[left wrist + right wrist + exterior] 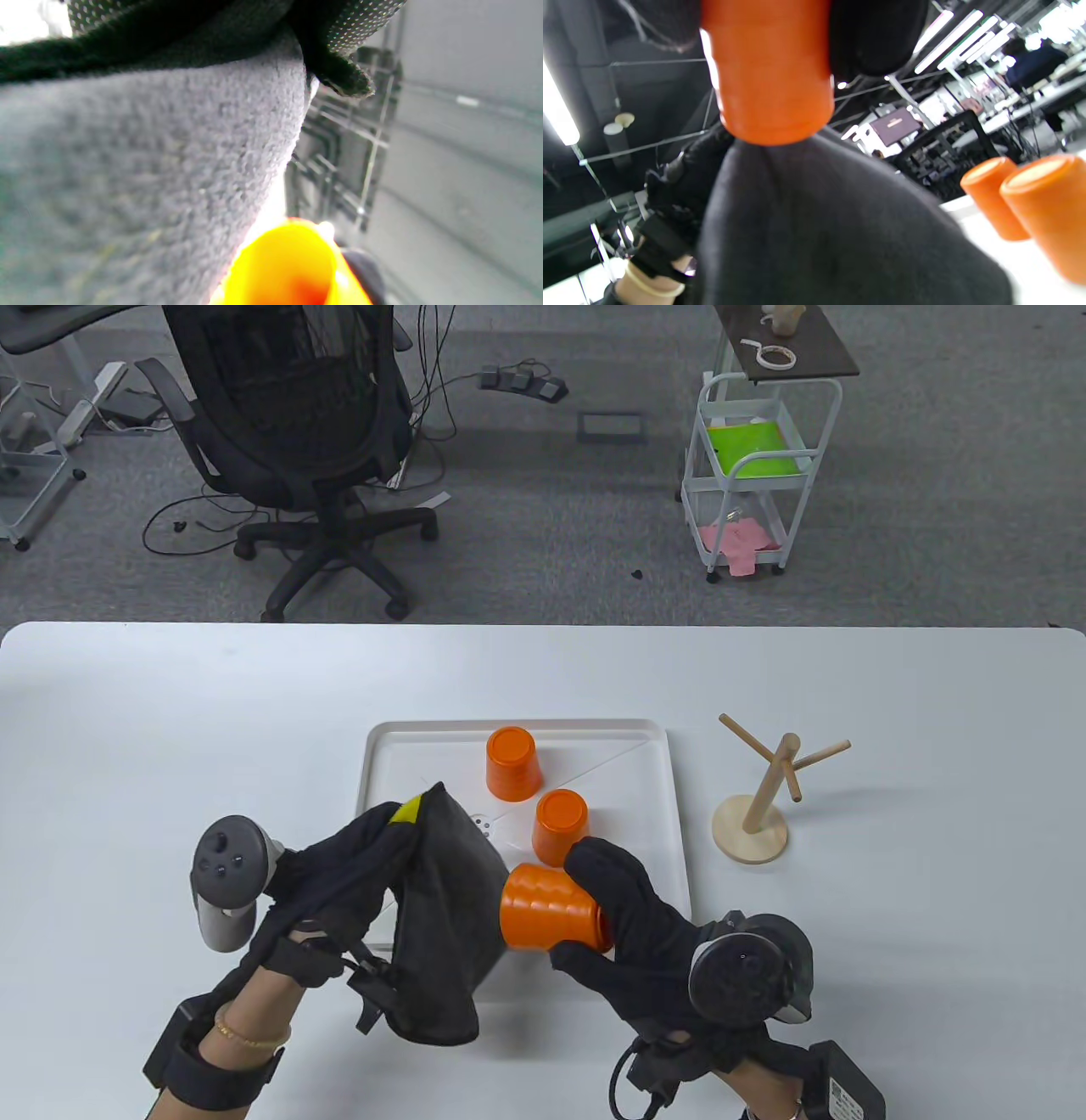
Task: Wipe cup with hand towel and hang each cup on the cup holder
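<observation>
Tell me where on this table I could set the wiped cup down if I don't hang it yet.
Bare table lies left of the tray, along the far edge behind it, and right of the cup holder. The tray's far-left corner is free too. It is crowded near the tray's middle and front, with two upturned cups, the towel and both hands.

The left hand (339, 865) is raised above the bench, its gloved fingers (382, 823) hidden inside a dark towel (441, 916) that is draped over them. The right hand (645, 925) is held beside it, and an orange cup (547, 909) lying on its side is gripped between the thumb and the curled fingers (607, 865) (the cup's end is pressed against the towel). Both forearms are brought in from the near edge.
</observation>
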The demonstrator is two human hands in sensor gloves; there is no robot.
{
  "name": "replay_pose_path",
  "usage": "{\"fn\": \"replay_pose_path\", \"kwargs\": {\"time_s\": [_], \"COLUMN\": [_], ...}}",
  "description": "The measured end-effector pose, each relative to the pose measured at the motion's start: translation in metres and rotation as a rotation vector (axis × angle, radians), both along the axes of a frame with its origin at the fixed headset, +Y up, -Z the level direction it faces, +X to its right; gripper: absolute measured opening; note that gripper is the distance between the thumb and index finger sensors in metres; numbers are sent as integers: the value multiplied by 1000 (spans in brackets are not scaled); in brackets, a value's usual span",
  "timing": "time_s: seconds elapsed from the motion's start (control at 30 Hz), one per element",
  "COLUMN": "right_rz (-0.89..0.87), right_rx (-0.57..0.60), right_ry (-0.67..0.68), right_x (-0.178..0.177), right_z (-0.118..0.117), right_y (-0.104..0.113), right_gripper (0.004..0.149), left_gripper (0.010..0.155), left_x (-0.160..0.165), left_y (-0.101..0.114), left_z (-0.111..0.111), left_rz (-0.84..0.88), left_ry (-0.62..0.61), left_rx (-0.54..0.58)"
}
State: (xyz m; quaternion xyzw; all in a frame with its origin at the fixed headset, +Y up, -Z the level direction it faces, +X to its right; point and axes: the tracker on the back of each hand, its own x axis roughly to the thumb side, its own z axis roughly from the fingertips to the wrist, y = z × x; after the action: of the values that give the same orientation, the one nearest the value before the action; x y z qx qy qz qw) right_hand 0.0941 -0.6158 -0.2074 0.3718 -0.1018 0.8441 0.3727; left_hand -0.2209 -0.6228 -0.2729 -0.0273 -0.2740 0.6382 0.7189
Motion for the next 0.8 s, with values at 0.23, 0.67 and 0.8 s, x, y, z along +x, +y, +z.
{"fn": "replay_pose_path", "kwargs": {"time_s": [0.23,0.67,0.8], "right_rz": [105,-68,-153], "right_rx": [143,-106,-293], "right_ry": [59,18,67], "right_x": [-13,-3,4], "right_z": [0,-20,-35], "right_y": [-12,-24,-34], "right_gripper": [79,86,88], "left_gripper": [48,59,62], "left_x": [29,48,55], "left_y": [-36,-42,-37], "left_z": [0,18,29], "left_rz": [123,73,-172], "left_ry": [-235,-432,-385], "left_rx": [-160,98,316]}}
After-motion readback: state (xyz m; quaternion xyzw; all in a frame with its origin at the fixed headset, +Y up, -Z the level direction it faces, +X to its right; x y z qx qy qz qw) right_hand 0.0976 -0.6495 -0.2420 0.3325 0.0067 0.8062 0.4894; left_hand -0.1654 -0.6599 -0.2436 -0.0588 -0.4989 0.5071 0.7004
